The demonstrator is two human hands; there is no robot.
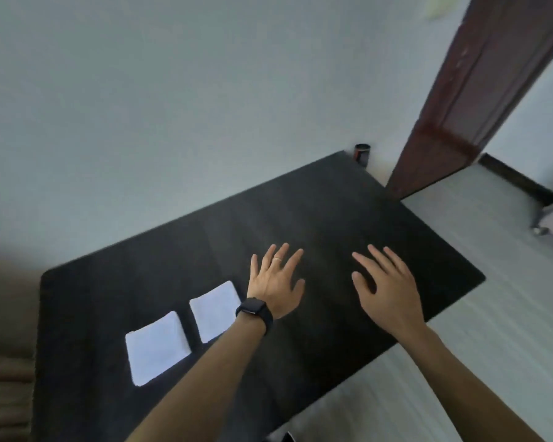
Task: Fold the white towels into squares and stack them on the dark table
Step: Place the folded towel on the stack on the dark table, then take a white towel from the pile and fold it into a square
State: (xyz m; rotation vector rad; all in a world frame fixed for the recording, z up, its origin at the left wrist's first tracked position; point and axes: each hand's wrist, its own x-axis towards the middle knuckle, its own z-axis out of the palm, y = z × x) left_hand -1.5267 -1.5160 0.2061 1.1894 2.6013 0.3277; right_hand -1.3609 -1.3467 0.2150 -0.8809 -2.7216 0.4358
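Spreading empty fingers (pixel 296 258), left hand (pixel 276 285) and right hand (pixel 387 288) hover; the watch (pixel 253 309) hides a towel (pixel 214 311) corner.

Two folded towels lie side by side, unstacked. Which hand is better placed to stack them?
Left. The left hand is right beside one folded towel; the right hand is farther off across the dark table.
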